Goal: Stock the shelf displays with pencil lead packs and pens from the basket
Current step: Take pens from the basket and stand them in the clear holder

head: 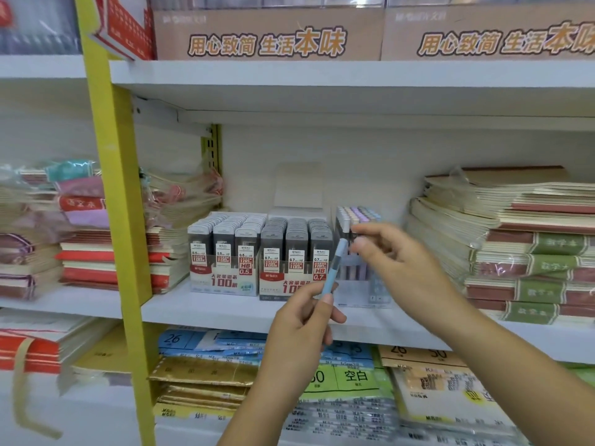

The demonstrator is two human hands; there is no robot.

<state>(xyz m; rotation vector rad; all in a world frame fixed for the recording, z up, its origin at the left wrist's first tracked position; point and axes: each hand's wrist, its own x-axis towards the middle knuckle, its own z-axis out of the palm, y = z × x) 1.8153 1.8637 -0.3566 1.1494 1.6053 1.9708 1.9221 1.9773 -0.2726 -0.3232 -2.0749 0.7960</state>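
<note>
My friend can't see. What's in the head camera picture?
A left hand holds a light blue pen while the right hand reaches to a display of pastel pens on a shelf, beside two displays of pencil lead packs.

a pale blue pen (335, 268) tilts near upright, pinched low in the left hand (302, 326). grey lead packs (296, 235) fill two displays (222, 283), 0.5 and 0.7; beside them pastel pens (357, 217), seemingly upright.

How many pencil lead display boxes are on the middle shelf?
2. The 0.5 box is on the left; the 0.7 box directly to its right, partly behind the left hand. Others may hide behind.
</note>
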